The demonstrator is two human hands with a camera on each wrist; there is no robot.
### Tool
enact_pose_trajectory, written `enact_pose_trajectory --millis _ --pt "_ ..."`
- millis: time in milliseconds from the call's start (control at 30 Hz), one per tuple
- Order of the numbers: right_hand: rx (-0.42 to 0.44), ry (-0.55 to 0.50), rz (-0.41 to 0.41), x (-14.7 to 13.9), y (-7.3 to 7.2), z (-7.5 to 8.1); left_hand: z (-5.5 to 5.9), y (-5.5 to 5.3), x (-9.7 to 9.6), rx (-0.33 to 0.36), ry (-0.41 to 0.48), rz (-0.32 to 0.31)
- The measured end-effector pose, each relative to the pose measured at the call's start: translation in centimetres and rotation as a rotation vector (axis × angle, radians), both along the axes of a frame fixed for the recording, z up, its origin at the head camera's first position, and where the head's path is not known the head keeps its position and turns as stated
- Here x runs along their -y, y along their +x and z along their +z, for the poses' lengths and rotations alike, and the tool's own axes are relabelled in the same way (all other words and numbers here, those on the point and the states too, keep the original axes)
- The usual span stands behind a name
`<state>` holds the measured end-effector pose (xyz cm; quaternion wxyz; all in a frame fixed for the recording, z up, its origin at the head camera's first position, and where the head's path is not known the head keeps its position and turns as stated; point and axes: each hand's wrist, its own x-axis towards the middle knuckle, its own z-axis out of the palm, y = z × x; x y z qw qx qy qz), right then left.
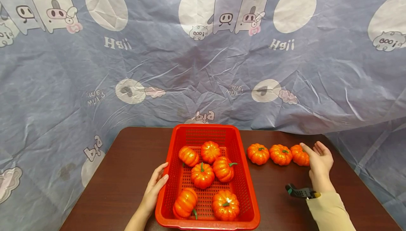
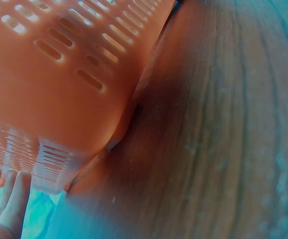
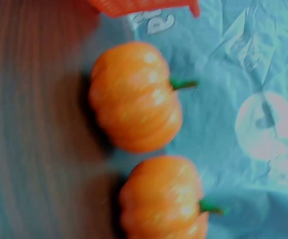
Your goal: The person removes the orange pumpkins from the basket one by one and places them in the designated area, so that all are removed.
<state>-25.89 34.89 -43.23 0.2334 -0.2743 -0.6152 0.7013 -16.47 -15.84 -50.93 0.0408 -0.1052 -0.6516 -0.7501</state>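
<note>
A red plastic basket (image 1: 207,129) with slotted walls stands on the brown table. Several small orange pumpkins lie inside it, one of them a pumpkin with a green stem (image 1: 202,175) near the middle. My left hand (image 1: 153,188) rests against the basket's left side; its straight fingers (image 2: 18,199) show beside the slotted wall in the left wrist view. To the right of the basket sit a left pumpkin (image 1: 258,154), a middle pumpkin (image 1: 280,154) and a right pumpkin (image 1: 299,155) in a row. My right hand (image 1: 321,162) is beside the right pumpkin, fingers spread, partly covering it.
A black strap-like device (image 1: 299,191) is at the right wrist. Behind the dark brown table (image 1: 127,174) hangs a grey-blue printed cloth (image 1: 196,65), which also falls along both sides. In the right wrist view, the basket's edge (image 3: 144,5) shows at the top.
</note>
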Motion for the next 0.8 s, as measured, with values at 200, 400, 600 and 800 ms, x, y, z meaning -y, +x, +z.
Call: enact_pose_trajectory --millis 200,400,600,800 --pt "-0.042 -0.042 0.087 1.8 0.1 2.3 0.0 -0.1 0.0 -0.001 -0.011 0.005" --pt "-0.086 -0.034 0.205 4.1 0.7 4.8 0.0 -0.1 0.0 0.001 -0.014 0.012" --pt "-0.182 -0.012 0.322 6.7 1.2 6.4 0.0 -0.1 0.0 0.014 -0.037 0.023" --pt "-0.278 0.021 0.483 9.4 1.8 7.2 -0.1 -0.1 0.0 0.007 -0.015 0.007"
